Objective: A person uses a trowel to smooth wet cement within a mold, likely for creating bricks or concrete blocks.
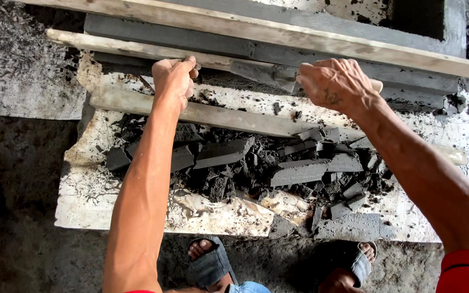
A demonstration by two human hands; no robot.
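My left hand (pixel 173 79) is closed around a long pale wooden batten (pixel 120 49) that lies across the top of a dark grey moulded slab (pixel 207 42). My right hand (pixel 335 82) grips the same batten further right, where its rounded end (pixel 376 85) pokes out past my fingers. A wedge of wet dark mortar (pixel 264 73) clings under the batten between my two hands. A second, longer batten (pixel 310 38) lies beyond it, and a third (pixel 234 118) lies nearer to me.
Broken dark grey pieces and crumbs (pixel 278 163) are heaped on a stained white board (pixel 99 190) below my arms. My feet in grey sandals (pixel 210 263) stand on the dark ground at the board's near edge.
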